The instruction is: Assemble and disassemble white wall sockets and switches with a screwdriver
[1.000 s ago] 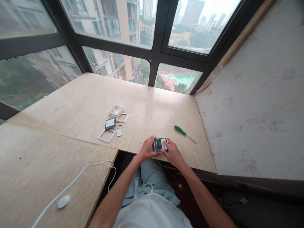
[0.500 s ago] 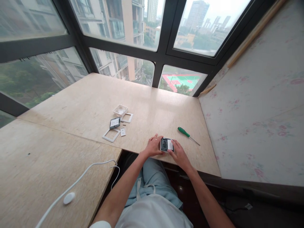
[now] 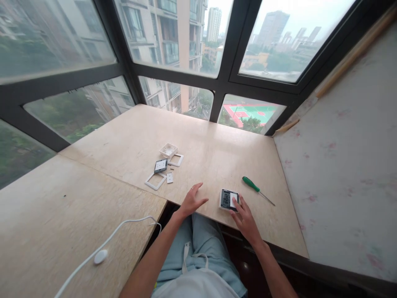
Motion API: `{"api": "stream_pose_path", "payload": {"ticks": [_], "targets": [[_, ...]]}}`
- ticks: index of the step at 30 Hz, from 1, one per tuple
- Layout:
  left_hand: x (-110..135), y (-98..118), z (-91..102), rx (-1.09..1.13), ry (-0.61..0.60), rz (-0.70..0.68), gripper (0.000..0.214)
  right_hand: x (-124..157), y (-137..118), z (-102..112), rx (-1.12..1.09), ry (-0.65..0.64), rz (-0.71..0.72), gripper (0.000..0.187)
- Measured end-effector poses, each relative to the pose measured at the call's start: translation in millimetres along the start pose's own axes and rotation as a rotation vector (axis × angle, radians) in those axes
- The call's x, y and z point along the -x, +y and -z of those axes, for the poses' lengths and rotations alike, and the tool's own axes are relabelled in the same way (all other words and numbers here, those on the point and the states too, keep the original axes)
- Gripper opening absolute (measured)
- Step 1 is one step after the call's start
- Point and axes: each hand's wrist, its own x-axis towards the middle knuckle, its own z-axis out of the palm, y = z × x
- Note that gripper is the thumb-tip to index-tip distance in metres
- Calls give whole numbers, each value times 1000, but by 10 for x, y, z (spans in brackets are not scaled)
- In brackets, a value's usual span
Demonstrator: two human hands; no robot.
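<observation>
Near the front edge of the surface (image 3: 207, 151), the right hand (image 3: 246, 218) touches a square box (image 3: 226, 199), whether gripping I cannot tell; the left hand (image 3: 190, 203) is apart, empty and spread. Right of the box lies a screwdriver (image 3: 251, 184).

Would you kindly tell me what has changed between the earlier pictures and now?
The left hand has let go of the wall-switch unit and moved off to its left, fingers spread. The camera view has shifted too. The right hand stays on the unit; the green-handled screwdriver and open white box lie as before.
</observation>
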Motion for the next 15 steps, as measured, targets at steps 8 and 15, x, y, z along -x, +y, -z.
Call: {"api": "stream_pose_path", "payload": {"ticks": [8, 15], "targets": [[113, -138, 779, -161, 568, 285, 27, 46, 134, -52, 64, -33, 75, 55], [4, -119, 1030, -457, 603, 458, 30, 98, 173, -115, -61, -41, 40, 61]]}}
